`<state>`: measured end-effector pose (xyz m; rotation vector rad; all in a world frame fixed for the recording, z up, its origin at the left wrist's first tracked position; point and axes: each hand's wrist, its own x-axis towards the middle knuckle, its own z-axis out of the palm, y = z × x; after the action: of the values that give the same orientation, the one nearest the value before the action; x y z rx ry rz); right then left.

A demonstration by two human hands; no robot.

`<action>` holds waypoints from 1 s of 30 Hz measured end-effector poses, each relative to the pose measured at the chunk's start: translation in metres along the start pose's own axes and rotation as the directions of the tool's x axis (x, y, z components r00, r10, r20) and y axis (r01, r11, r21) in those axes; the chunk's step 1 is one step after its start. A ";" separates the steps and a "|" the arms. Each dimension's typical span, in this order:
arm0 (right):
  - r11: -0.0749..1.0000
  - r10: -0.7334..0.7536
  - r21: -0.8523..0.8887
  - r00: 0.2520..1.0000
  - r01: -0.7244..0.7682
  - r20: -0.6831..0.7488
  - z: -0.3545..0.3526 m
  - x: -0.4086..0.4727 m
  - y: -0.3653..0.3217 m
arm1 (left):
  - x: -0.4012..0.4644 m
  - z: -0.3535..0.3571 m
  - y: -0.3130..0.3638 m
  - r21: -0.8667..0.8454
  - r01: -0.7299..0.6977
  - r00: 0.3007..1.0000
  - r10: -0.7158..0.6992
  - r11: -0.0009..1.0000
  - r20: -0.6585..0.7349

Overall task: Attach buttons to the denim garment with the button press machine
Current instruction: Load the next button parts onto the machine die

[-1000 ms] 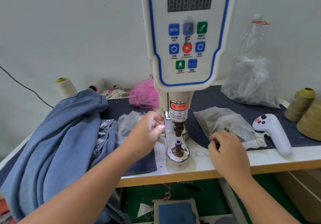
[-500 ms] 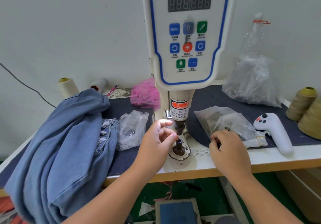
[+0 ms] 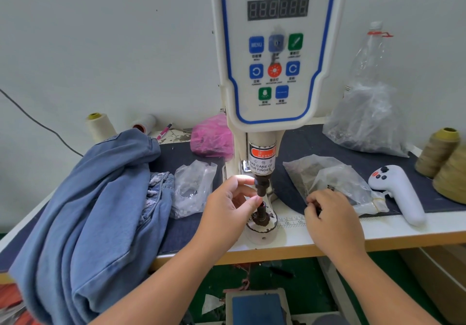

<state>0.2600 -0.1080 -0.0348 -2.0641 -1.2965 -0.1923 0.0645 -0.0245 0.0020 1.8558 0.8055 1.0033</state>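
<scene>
Denim garment (image 3: 83,211) heaped on table (image 3: 403,231) left of button press machine (image 3: 274,54), left hand (image 3: 227,211) pinching fingertips at the upper die (image 3: 261,186), right hand (image 3: 332,221) curled on small dark piece beside plastic bag (image 3: 332,180).

A garment workshop is showing here. A button press machine (image 3: 274,54) labelled "SERVO BUTTON MACHINE" is standing at twelve o'clock on a surface (image 3: 327,236) with a printed ruler edge. Thread cones (image 3: 437,151) are sitting at three o'clock, another cone (image 3: 99,126) at ten, denim garment (image 3: 88,211) is piling at nine, and plastic bags (image 3: 332,180) of small parts are lying around.
</scene>
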 end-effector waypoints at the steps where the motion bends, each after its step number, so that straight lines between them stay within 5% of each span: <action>1: 1.000 -0.001 0.002 1.000 0.001 0.001 0.000 0.000 0.000 | 0.000 0.000 0.000 -0.005 0.000 1.000 0.000 1.000 0.010; 8: 0.968 0.082 0.245 0.994 -0.063 -0.069 -0.012 0.002 0.005 | 0.016 -0.032 -0.009 0.194 0.013 0.979 0.027 0.981 -0.201; 11: 0.996 0.064 0.073 0.991 -0.055 -0.115 -0.028 0.009 0.014 | 0.031 -0.059 -0.020 0.405 0.186 0.933 -0.032 0.895 -0.359; 15: 0.961 0.272 -0.133 0.919 -0.243 0.285 -0.045 0.034 0.018 | 0.040 -0.082 -0.041 0.559 0.442 0.883 -0.231 0.702 -0.407; 18: 0.945 0.291 -0.261 0.869 -0.196 0.400 -0.044 0.047 0.017 | 0.040 -0.070 -0.050 0.701 0.405 0.914 -0.250 0.587 -0.319; 26: 0.909 0.379 -0.359 0.778 -0.212 0.501 -0.044 0.058 0.006 | 0.035 -0.054 -0.060 0.693 0.316 0.939 -0.109 0.648 -0.326; 30: 0.924 0.354 -0.293 0.838 -0.246 0.415 -0.041 0.052 0.006 | 0.034 -0.054 -0.062 0.670 0.306 0.938 -0.092 0.677 -0.335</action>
<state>0.2996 -0.0964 0.0176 -2.5911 -1.2271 0.3327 0.0247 0.0503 -0.0253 2.2086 1.7386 0.8719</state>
